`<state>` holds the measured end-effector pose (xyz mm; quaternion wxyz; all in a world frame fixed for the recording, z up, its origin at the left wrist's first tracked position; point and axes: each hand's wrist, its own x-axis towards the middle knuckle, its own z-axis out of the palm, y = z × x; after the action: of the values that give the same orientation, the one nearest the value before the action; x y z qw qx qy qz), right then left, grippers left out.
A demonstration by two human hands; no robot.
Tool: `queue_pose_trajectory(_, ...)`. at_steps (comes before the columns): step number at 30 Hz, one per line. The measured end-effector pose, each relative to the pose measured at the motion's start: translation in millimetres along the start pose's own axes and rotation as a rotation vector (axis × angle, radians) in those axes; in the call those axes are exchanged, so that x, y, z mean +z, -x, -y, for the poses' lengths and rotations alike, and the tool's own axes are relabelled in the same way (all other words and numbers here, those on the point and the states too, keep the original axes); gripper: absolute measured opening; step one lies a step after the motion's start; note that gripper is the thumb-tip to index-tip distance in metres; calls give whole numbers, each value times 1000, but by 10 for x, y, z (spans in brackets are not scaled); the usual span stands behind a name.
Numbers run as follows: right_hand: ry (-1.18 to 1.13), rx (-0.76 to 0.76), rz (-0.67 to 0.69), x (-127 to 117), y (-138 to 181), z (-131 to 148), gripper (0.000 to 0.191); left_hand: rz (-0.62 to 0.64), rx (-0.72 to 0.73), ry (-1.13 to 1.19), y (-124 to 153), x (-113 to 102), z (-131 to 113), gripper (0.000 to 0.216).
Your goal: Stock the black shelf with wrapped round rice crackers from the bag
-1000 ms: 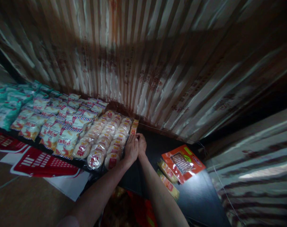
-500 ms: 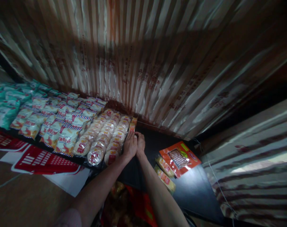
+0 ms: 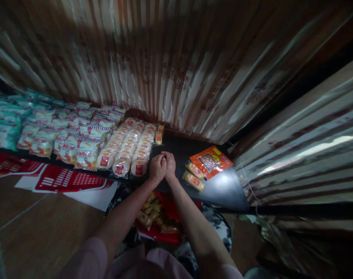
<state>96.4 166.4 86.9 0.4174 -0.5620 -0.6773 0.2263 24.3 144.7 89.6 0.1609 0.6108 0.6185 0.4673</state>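
My left hand point(image 3: 157, 169) and my right hand point(image 3: 170, 164) are side by side and touching, low over the black shelf point(image 3: 180, 141). Both have curled fingers; whatever lies under them, if anything, is hidden. Left of them stand rows of round, pale wrapped cakes point(image 3: 139, 167). Just beyond my hands, a small yellow packet point(image 3: 159, 138) stands at the end of those rows. To the right lie two yellow wrapped packets point(image 3: 193, 180) and a flat orange bag point(image 3: 210, 162) with a clear window showing brown sticks.
White snack bags point(image 3: 87, 153) with striped tops and green bags point(image 3: 7, 133) fill the shelf's left. Red baskets point(image 3: 68, 180) sit below it. A basket of golden wrapped items point(image 3: 149, 211) is between my legs. Striped sheeting point(image 3: 153, 77) hangs behind.
My hands have drawn back toward me from the small yellow packet, which now stands in plain view beyond them. The view has shifted, showing more of the basket between my legs.
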Motion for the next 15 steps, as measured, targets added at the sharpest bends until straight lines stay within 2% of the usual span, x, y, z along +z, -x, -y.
queue_pose_trajectory(8, -39, 17, 9, -190, 508, 85, 27, 52, 57, -39, 463, -93, -57, 23)
queue_pose_trajectory(15, -43, 40, 15, -296, 1008, 123, 28, 95, 91, 11, 953, -255, -164, 25)
